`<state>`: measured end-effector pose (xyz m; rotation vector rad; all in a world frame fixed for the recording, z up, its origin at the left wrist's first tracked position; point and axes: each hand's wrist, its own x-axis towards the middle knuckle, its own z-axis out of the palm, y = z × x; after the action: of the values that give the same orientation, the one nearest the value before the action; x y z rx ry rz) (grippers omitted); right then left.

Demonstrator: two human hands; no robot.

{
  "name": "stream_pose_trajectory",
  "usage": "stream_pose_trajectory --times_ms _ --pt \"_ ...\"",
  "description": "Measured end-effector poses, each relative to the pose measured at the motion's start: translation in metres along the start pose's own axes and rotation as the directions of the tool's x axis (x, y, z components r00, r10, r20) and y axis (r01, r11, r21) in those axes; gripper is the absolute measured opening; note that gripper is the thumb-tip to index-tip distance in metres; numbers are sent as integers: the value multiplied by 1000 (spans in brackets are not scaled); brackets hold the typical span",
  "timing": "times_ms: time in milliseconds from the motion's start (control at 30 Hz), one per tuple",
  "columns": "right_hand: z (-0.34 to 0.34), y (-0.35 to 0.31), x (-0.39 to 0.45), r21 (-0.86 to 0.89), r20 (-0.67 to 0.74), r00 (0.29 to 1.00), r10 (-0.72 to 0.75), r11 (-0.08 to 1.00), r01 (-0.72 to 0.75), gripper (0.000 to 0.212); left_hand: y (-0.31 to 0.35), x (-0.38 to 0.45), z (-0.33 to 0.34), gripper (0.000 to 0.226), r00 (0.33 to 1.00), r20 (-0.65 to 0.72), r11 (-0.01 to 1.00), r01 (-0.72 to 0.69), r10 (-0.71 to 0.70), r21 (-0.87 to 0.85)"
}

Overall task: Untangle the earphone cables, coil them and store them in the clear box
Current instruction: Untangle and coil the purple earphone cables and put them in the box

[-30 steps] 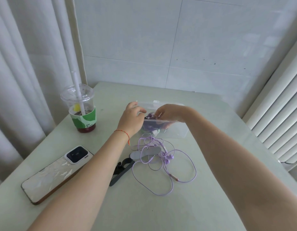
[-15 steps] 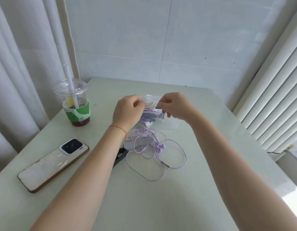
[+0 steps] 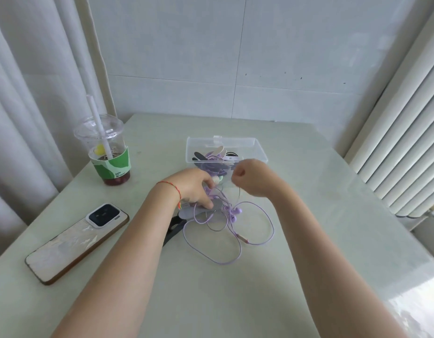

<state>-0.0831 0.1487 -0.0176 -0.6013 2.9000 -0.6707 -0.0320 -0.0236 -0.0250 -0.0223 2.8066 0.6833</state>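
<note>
Both hands at the cable tangle, mid-table

My L hand (image 3: 191, 189) lies on the purple cable (image 3: 225, 230) w/ fingers curled into the tangle; R hand (image 3: 250, 176) is fisted, pinching a strand above it; clear box (image 3: 258, 148) sits open just behind, toward the table's far edge.

Table (image 3: 235, 301): your worktop looks smooth, faintly glossy.
Clear box (image 3: 257, 148): see-through hard plastic, shiny.
Earphone cables (image 3: 257, 236): thin, smooth lilac coating.
Cup (image 3: 106, 147): clear plastic, green paper sleeve.
Phone (image 3: 72, 245): pearly, glossy back.
Curtain (image 3: 28, 93): matt cloth.
</note>
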Motion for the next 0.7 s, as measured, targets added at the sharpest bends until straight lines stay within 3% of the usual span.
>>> stream_pose_trajectory --times_ms 67,100,167,200,267,333,400,467,567,700 --pt "-8 0 -3 444 -42 998 56 895 -32 13 -2 -1 -3 45 999 35 1000 19 -19 25" --pt "-12 -1 -5 667 -25 997 73 744 -38 11 -2 -2 -4 36 1000 6 998 14 -15 54" --pt "-20 -1 -10 885 7 996 94 464 -50 9 -4 0 -6 13 990 -139 995 -3 17 103" --pt "-22 0 -11 907 9 994 109 417 -54 9 -6 3 -7 18 973 -229 997 -9 28 81" --pt "-24 5 -11 856 -18 989 145 514 -60 8 -8 6 -7 34 913 -407 997 -43 14 -63" --pt "-24 11 -9 733 -42 991 131 678 -59 9 -5 5 -9 37 831 -556 965 -133 -16 -228" --pt "-25 14 -11 644 -2 998 67 763 -50 18 0 3 -11 32 782 -621 909 -227 -44 -350" --pt "-28 15 -15 591 90 995 -33 806 -27 34 8 -1 -14 22 789 -607 795 -308 -94 -523" --pt "-30 12 -21 458 195 974 -114 889 12 33 16 -3 -14 19 863 -493 577 -348 -112 -739" --pt "-32 14 -19 378 54 998 -29 926 7 12 19 -4 -14 15 887 -447 558 -316 -111 -767"
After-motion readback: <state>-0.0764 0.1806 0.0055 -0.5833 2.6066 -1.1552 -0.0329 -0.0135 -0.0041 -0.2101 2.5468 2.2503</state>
